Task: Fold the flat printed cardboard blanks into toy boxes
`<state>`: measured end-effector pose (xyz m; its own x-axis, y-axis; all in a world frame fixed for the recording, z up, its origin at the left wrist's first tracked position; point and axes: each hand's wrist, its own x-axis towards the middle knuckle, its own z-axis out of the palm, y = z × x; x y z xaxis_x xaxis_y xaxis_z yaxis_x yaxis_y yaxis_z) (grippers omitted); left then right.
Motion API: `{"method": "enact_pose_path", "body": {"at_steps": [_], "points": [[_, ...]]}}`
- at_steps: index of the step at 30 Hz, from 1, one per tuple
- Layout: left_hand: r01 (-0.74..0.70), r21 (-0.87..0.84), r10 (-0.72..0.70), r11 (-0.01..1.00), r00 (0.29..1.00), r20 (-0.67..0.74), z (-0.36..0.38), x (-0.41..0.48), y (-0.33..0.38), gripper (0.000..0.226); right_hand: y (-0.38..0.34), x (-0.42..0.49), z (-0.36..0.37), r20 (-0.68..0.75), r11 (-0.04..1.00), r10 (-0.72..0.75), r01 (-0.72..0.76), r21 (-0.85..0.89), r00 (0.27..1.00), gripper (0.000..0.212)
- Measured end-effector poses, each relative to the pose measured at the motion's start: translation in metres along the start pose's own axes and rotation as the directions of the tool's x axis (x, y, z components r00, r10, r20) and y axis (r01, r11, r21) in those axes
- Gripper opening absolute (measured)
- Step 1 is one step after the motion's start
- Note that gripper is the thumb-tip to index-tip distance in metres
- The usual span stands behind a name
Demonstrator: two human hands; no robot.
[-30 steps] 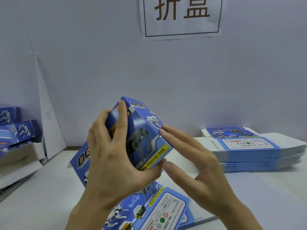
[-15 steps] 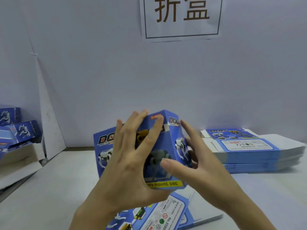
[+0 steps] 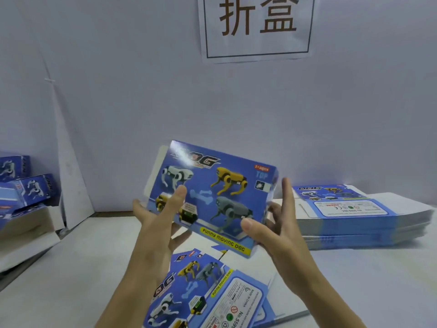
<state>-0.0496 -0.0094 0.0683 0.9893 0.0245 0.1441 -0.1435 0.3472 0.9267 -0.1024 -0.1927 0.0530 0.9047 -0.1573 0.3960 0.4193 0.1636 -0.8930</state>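
A folded blue toy box [image 3: 220,195] printed with robot dogs is up in the air above the table, its big front face turned toward me. My left hand [image 3: 156,223] holds its left end, thumb lying across the front face and fingers behind. My right hand [image 3: 274,228] holds the right end, thumb on the lower right corner, index finger straight up beside the edge. A white flap shows at the box's left end. Under my hands lies a flat printed blank [image 3: 208,292] on the white table [image 3: 71,268].
A thick stack of flat blanks [image 3: 359,221] sits at the right against the wall. Folded blue boxes [image 3: 21,183] are piled at the far left beside a leaning white cardboard sheet [image 3: 68,162]. A paper sign [image 3: 257,27] hangs on the wall above.
The box has been turned from showing its narrow end to showing its wide front face, and it sits a little higher. Both hands slid out to its two ends.
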Motion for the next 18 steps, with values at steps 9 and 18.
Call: {"method": "enact_pose_path", "body": {"at_steps": [9,18], "points": [[-0.243,0.129,0.196,0.961,0.934,0.299,-0.018,0.002,0.008,0.125,-0.024,0.016,-0.055,-0.002,0.995,0.093,-0.093,0.029,0.996,0.063],[-0.289,0.492,-0.109,0.821,0.767,0.632,-0.022,0.004,-0.013,0.129,-0.009,0.013,-0.039,0.031,0.971,0.142,-0.133,-0.198,0.989,0.052]]}}
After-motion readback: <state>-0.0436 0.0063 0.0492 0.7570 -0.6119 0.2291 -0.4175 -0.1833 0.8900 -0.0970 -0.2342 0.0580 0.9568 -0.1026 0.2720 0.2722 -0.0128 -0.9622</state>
